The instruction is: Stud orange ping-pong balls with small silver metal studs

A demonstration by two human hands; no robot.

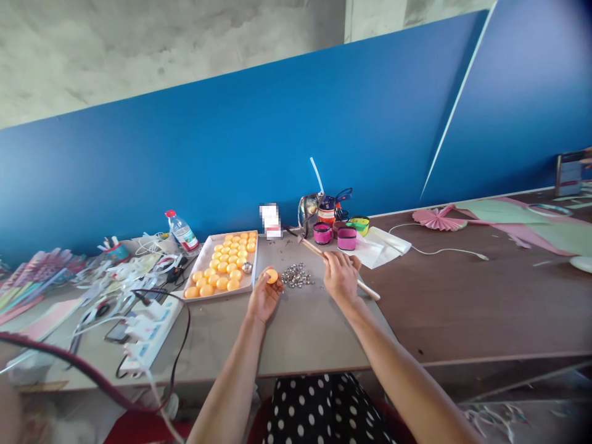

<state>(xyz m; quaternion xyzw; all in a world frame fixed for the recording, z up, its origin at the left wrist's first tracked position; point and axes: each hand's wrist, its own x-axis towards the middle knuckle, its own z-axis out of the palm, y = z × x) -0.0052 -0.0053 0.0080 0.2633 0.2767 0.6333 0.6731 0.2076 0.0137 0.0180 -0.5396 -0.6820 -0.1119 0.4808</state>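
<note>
My left hand (267, 295) is closed around an orange ball (272, 275) that looks like a table tennis ball, its top showing between thumb and fingers. A long, pale wooden-handled tool (369, 290) runs through the closed fingers of my right hand (341, 274). Its narrow far end points up and left and looks dark, too small to make out. Between the hands lies a pile of small shiny metal pieces (297, 275). Left of my left hand, a shallow white tray (217, 295) bears several orange balls (222, 267) and one silvery round piece (247, 267).
A power strip (155, 333) and tangled cables crowd the left, near a plastic bottle (184, 234). Behind my right hand are pink bands (346, 238), a dark blue and orange container (326, 211) and white paper (382, 248). A pink paper fan (439, 219) lies farther right.
</note>
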